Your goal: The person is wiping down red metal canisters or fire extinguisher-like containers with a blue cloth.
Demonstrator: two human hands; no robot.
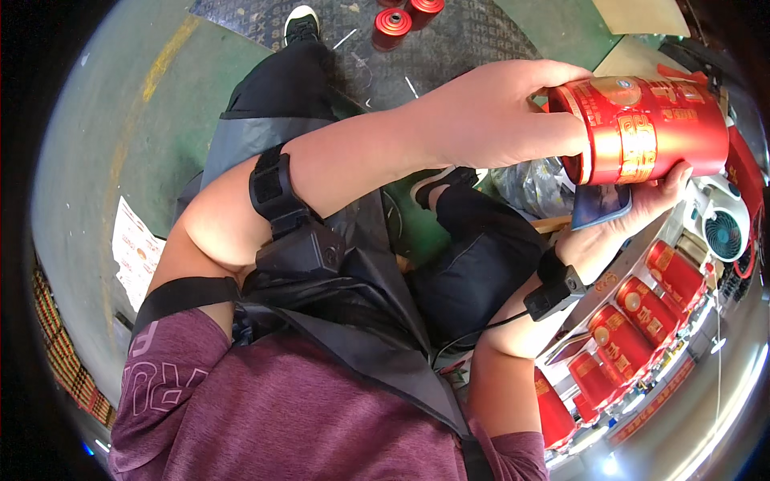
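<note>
Red canister (670, 120) at two o'clock looked slick, likely light; we judged the hold right: left hand (509, 112) half-curled on its nine-o'clock rim (586, 165), right hand (648, 200) cupped at six.

a faded yellow painted line (166, 62) crosses the grey-green floor (88, 152), left of a dark mat with pale lettering (477, 38). thin white strips (346, 38) lie on the mat. a white paper sheet with reddish print (136, 247) lies at the left, a white round fan with teal blades (724, 232) at the right.
</note>
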